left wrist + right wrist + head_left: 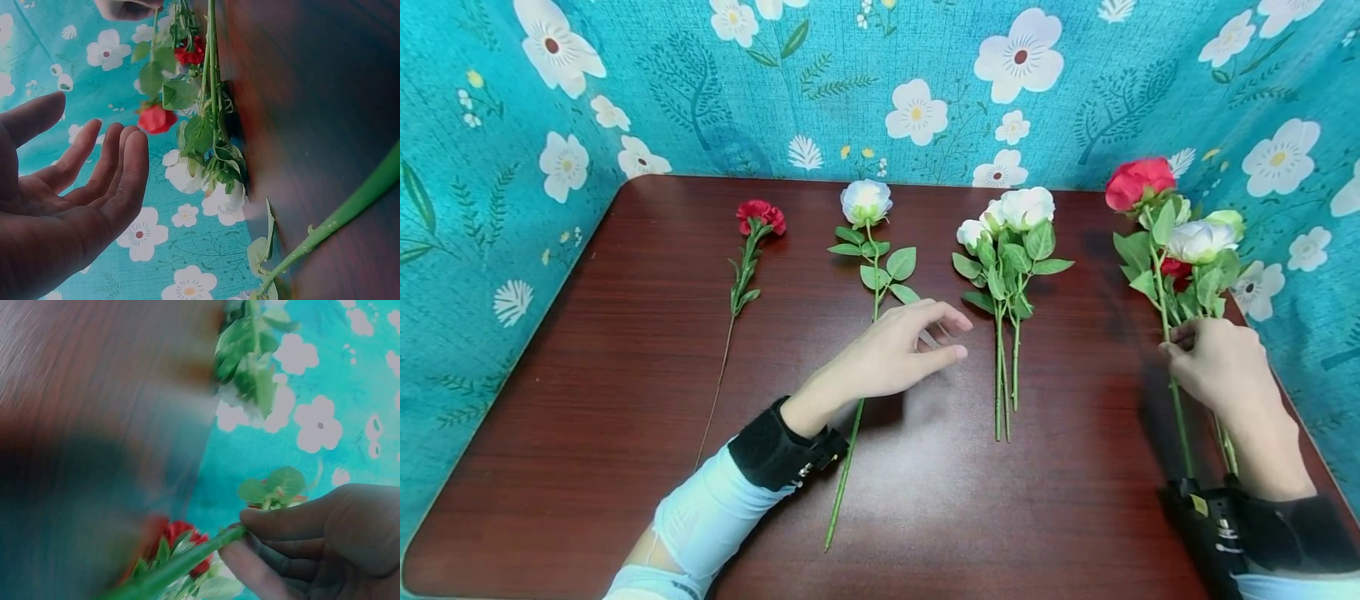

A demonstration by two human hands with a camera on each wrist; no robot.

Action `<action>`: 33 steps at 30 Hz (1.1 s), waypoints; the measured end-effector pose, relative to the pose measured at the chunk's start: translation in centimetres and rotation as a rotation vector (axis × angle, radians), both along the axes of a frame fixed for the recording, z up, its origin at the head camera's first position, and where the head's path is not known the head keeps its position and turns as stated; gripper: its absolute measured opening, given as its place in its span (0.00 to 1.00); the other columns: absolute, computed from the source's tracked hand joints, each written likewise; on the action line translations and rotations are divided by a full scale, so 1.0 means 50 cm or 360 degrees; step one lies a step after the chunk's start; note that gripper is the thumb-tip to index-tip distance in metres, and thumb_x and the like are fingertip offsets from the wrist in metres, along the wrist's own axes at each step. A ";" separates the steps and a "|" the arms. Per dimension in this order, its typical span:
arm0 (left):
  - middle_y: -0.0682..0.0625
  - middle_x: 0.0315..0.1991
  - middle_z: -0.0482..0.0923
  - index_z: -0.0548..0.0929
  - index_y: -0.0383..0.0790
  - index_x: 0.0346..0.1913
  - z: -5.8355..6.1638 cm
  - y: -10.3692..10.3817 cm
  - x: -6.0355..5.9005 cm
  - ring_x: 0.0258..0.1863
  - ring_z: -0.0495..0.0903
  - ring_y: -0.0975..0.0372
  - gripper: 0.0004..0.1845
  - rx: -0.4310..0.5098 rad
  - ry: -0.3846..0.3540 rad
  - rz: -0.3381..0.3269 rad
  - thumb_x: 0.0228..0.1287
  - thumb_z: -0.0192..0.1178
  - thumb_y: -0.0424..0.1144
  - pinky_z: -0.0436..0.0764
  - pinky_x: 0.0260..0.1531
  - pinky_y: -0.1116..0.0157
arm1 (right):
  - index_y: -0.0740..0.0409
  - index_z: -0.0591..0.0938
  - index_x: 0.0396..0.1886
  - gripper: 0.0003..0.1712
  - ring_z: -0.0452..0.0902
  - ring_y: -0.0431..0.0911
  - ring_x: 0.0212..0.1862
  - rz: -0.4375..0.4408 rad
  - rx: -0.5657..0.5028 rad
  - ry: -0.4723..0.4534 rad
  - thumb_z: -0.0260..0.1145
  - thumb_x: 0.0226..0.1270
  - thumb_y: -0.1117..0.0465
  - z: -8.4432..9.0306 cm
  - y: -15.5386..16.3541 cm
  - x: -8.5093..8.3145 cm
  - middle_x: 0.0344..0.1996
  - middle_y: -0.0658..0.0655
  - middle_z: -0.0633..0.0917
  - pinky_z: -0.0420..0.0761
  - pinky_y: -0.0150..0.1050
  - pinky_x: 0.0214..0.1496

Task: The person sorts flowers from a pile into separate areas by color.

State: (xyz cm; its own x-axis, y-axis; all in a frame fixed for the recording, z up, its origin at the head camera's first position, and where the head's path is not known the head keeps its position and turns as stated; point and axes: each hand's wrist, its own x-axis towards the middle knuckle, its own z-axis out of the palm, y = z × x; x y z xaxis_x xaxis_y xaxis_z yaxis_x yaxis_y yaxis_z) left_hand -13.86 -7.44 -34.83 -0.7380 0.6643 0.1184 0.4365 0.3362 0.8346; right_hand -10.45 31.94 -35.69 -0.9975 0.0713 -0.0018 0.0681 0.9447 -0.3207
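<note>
At the right edge of the table, my right hand (1221,367) pinches the green stem (187,559) of a red artificial rose (1138,182). Under and beside that rose lie a white rose (1202,242) and a red flower (1176,268), their stems partly hidden by the hand. My left hand (895,350) hovers above the stem of a single white rose (867,202), fingers loosely bent and holding nothing. To its right lies a bunch of white roses (1028,208) with green leaves. In the left wrist view, the left palm (81,212) shows nothing in it.
A red carnation (762,217) with a thin stem lies at the left on the dark wooden table (587,400). A teal floral cloth (835,108) rises behind the table and along both sides. Each wrist wears a black band.
</note>
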 end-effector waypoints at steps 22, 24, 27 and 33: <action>0.51 0.51 0.82 0.83 0.38 0.56 0.001 0.001 -0.002 0.45 0.82 0.64 0.13 0.0019 -0.0007 0.0075 0.72 0.65 0.36 0.82 0.44 0.70 | 0.65 0.86 0.43 0.07 0.84 0.44 0.24 0.0235 -0.0468 0.0439 0.71 0.69 0.66 0.008 -0.204 0.000 0.31 0.60 0.89 0.72 0.24 0.27; 0.50 0.50 0.82 0.84 0.38 0.56 0.000 0.001 -0.002 0.45 0.82 0.64 0.13 0.0038 -0.0014 0.0087 0.72 0.65 0.36 0.82 0.44 0.70 | 0.65 0.85 0.43 0.07 0.85 0.44 0.24 0.0254 -0.0555 0.0405 0.71 0.69 0.66 0.010 -0.219 0.000 0.32 0.60 0.89 0.75 0.24 0.25; 0.50 0.49 0.82 0.84 0.37 0.56 0.000 0.001 -0.002 0.44 0.82 0.64 0.13 0.0064 -0.0026 0.0100 0.72 0.64 0.35 0.82 0.44 0.70 | 0.66 0.85 0.44 0.07 0.86 0.44 0.24 0.0271 -0.0658 0.0350 0.70 0.70 0.67 0.015 -0.237 0.001 0.33 0.61 0.88 0.79 0.26 0.24; 0.49 0.49 0.83 0.84 0.35 0.56 0.002 0.003 -0.001 0.44 0.82 0.63 0.13 0.0104 -0.0042 0.0140 0.72 0.64 0.36 0.82 0.45 0.70 | 0.67 0.85 0.45 0.08 0.87 0.40 0.25 0.0304 -0.0804 0.0288 0.70 0.71 0.66 0.019 -0.267 0.000 0.34 0.61 0.88 0.83 0.30 0.26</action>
